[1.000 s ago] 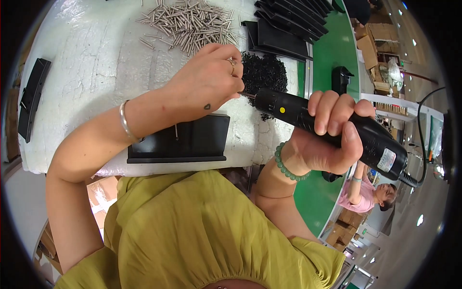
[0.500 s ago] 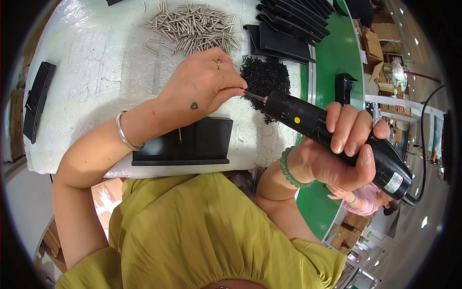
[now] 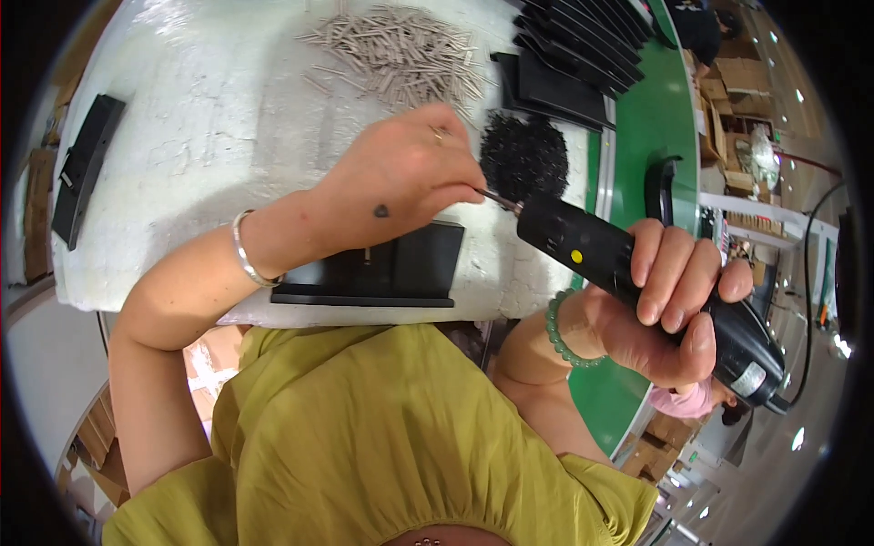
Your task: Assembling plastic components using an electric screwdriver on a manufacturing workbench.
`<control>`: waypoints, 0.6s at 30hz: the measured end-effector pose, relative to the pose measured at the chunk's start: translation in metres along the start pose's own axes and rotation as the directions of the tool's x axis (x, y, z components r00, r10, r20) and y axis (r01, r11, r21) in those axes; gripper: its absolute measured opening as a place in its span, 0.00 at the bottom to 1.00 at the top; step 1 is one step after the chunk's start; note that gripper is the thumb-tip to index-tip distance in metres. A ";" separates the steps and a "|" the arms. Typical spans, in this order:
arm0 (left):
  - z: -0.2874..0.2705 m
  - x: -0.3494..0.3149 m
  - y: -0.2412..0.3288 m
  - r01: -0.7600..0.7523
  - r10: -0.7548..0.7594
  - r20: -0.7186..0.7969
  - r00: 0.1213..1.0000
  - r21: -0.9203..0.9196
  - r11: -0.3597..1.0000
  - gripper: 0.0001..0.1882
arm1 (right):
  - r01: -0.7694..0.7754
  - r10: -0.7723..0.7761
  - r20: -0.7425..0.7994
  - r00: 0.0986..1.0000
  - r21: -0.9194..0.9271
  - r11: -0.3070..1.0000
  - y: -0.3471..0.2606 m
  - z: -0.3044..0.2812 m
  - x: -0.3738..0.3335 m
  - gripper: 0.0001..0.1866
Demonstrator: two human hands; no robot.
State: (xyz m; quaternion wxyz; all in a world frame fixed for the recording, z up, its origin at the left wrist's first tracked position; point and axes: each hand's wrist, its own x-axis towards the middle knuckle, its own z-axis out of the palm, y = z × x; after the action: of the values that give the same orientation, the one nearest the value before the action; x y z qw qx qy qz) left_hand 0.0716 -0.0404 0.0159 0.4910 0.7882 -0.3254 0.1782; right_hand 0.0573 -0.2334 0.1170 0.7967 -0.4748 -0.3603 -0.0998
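My right hand [image 3: 669, 300] is wrapped round a black corded electric screwdriver [image 3: 575, 241], held tilted with its bit pointing up and left. The thumb and forefinger of my left hand [image 3: 405, 173] are pinched together at the tip of the bit; whatever is between them is too small or hidden to make out. Just beyond the bit lies a heap of small black screws [image 3: 523, 156]. Below my left wrist, a black panel [image 3: 414, 264] rests near the table's front edge, partly covered by my forearm, with a thin metal pin [image 3: 368, 256] on it.
A pile of silver metal pins [image 3: 401, 53] lies at the back of the wrapped white table surface [image 3: 205, 118]. Stacked black panels [image 3: 583, 50] stand at the back right, beside a green surface [image 3: 660, 109]. Another black panel [image 3: 88, 173] sits far left. A person in pink [image 3: 687, 400] is at right.
The whole view has shifted slightly, so the table's things appear further right. Both hands keep their grips, and the bit tip stays at my left fingertips.
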 end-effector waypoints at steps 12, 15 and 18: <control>-0.015 -0.022 0.002 0.009 -0.008 -0.010 1.000 0.096 0.995 0.07 | 0.023 -0.022 0.085 0.996 -0.009 1.000 0.019 0.027 -0.003 0.12; -0.032 -0.021 -0.008 -0.009 0.003 0.027 1.000 0.229 0.973 0.08 | -0.025 0.027 0.069 0.997 -0.028 0.999 0.030 0.029 -0.003 0.13; -0.064 -0.015 -0.036 -0.008 -0.033 0.092 0.995 0.415 0.910 0.07 | -0.022 0.023 0.036 0.999 -0.033 0.999 0.027 0.022 -0.006 0.14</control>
State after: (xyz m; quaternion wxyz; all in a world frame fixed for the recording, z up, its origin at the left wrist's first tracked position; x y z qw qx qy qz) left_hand 0.0876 0.0323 0.0123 0.2975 0.8841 -0.2985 0.2018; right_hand 0.0557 -0.2026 0.1005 0.7832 -0.4937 -0.3675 -0.0881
